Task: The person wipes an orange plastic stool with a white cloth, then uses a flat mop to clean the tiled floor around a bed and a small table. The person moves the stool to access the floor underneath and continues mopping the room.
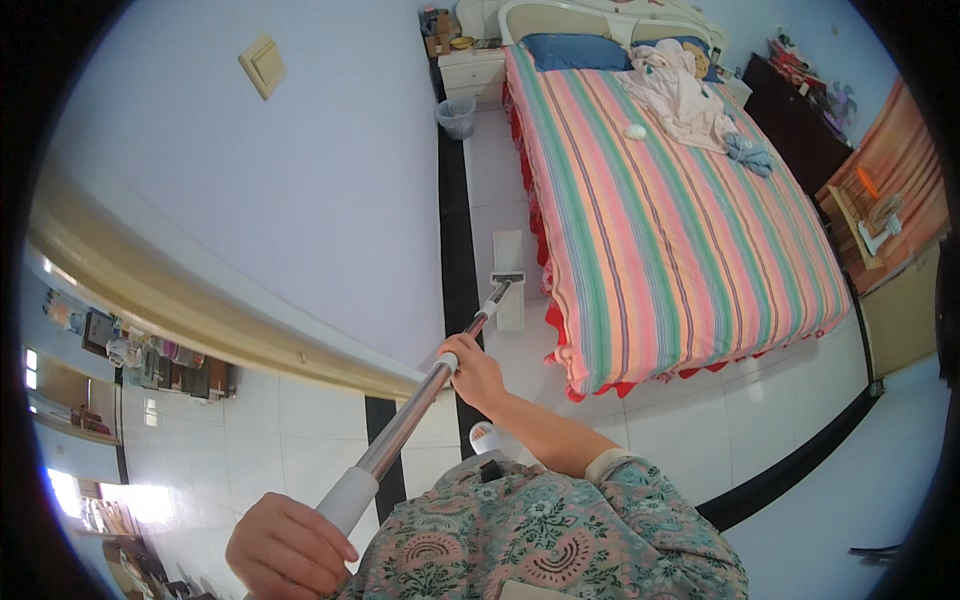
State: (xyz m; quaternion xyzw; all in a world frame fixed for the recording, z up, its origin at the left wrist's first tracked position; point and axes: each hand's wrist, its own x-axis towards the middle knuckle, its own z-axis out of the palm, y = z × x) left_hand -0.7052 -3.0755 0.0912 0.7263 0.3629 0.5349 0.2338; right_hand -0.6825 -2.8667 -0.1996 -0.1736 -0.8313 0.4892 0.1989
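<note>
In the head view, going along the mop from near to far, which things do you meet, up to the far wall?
Left hand → right hand → mop head → bin → nightstand

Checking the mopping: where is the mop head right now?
In the head view, the mop head lies on the white floor, beside the bed's left edge.

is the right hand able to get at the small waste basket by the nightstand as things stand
Probably not. The right hand is clamped on the mop handle, and the waste basket sits far up the floor strip between wall and bed, well past the mop head.
</note>
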